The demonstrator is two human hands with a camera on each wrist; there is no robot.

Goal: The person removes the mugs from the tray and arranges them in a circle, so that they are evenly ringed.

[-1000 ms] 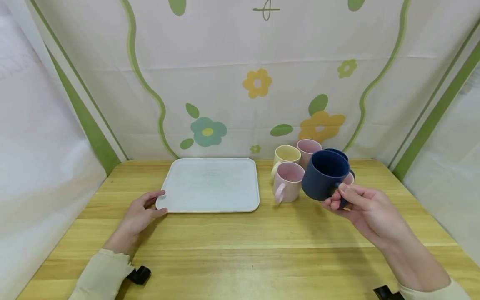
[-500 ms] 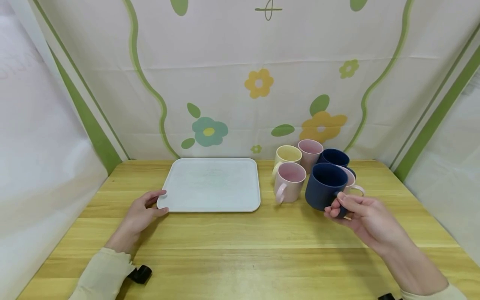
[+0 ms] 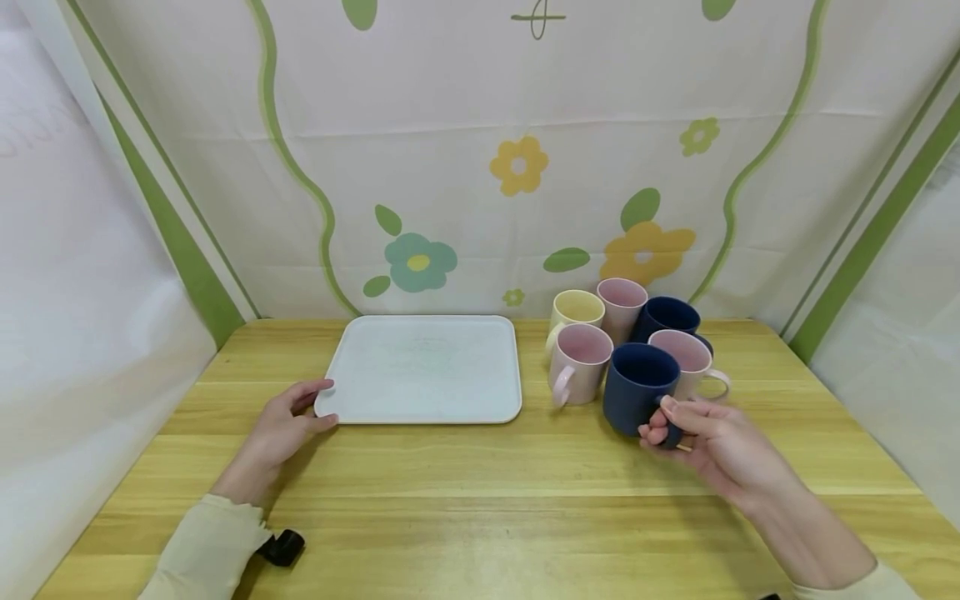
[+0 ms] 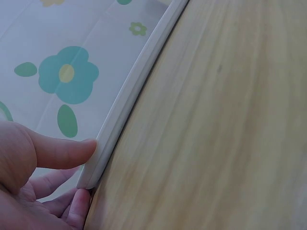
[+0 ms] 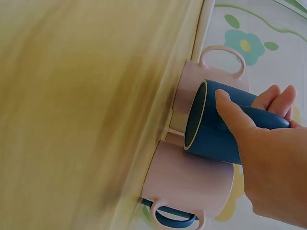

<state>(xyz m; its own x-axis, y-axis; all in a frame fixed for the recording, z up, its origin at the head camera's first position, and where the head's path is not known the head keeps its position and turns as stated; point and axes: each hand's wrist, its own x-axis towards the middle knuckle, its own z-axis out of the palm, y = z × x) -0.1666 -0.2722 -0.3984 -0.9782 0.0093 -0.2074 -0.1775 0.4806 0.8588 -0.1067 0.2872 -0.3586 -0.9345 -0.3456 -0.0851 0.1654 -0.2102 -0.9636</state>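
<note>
By its handle, my right hand (image 3: 708,446) holds a dark blue mug (image 3: 637,387), which stands upright low over the table in front of the other mugs. In the right wrist view, thumb and fingers close round the handle of that dark blue mug (image 5: 216,129), and its pale-edged base shows. My left hand (image 3: 281,433) grips the near left corner of a white rectangular tray (image 3: 420,371). In the left wrist view, my thumb rests on the tray's rim (image 4: 129,96) and my fingers curl at the corner.
Behind the held mug stand a yellow mug (image 3: 576,308), a second dark blue mug (image 3: 670,315) and several pink ones, including a pink mug (image 3: 581,367) on the left and a pink mug (image 3: 686,354) on the right. A flowered curtain (image 3: 465,167) hangs at the wooden table's (image 3: 480,517) back edge.
My right hand has lowered the dark blue mug toward the table and drawn it slightly nearer, which uncovers the right pink mug and the rear blue mug. My left hand stays on the tray.
</note>
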